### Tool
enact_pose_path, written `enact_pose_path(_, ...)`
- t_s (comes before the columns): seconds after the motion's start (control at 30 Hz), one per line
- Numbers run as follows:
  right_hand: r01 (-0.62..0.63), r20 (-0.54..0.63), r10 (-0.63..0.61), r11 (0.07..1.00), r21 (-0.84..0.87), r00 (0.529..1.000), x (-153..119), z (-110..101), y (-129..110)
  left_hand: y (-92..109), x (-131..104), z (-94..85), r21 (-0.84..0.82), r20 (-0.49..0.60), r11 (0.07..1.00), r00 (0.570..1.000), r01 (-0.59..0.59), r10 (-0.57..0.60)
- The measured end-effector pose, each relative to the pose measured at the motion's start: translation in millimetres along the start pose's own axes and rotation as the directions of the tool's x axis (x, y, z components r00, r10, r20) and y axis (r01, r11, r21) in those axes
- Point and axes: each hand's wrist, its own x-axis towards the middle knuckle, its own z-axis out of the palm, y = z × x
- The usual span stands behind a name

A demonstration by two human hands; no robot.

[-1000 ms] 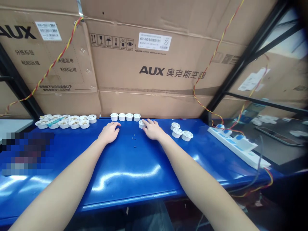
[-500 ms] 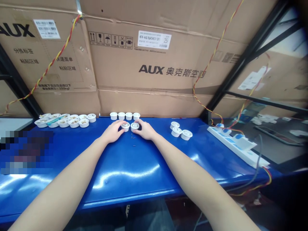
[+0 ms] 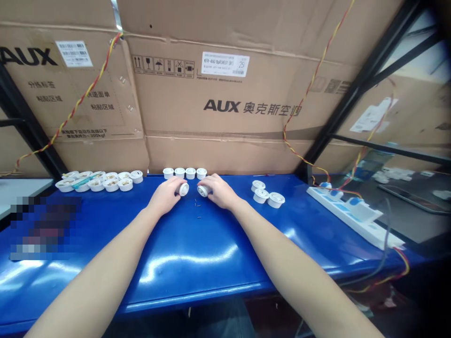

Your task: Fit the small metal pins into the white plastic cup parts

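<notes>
Just behind the held cups (image 3: 183,189), four others (image 3: 190,173) stand.

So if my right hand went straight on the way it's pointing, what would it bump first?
Your right hand would likely meet the rightmost cup in the row of four first, though depth between them is hard to judge.

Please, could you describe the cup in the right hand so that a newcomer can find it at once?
Look at the blue table below the large cardboard. Near the table's far edge, the right hand holds a small white cup. It is tilted, while four cups behind stand upright; the other tilted cup is in the left hand.
</notes>
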Motion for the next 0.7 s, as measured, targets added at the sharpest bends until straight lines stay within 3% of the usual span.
enact_pose_path(0.17, 0.109, 0.072, -0.103, 0.99, -0.086, 0.992, 2, -3, -7, 10, 5, -6.2, 0.111, 0.203, 0.981, 0.97, -0.159, 0.135)
enact_pose_path(0.37, 0.12, 0.087, -0.108, 0.981, -0.151, 0.99, 2, -5, -12, 9, 4, -5.4, 0.138, 0.217, 0.974, 0.965, -0.18, 0.147)
enact_pose_path(0.43, 0.108, 0.09, -0.095, 0.982, -0.152, 0.991, 2, -3, -10, 7, 2, -4.5, 0.12, 0.184, 0.987, 0.98, -0.103, 0.08)
enact_pose_path(0.53, 0.001, 0.059, 0.008, 0.989, -0.148, 0.998, 0, 1, -5, -2, -2, -1.6, 0.045, 0.043, 0.995, 0.995, 0.086, -0.088)
enact_pose_path(0.6, -0.154, 0.046, 0.161, 0.98, -0.129, 0.986, -1, 6, 1, -12, -4, 0.2, -0.028, -0.036, 0.969, 0.969, 0.244, -0.245)
enact_pose_path(0.7, -0.384, 0.066, 0.39, 0.92, -0.084, 0.919, -4, 12, 10, -28, -7, 0.2, -0.072, -0.007, 0.892, 0.894, 0.446, -0.448)
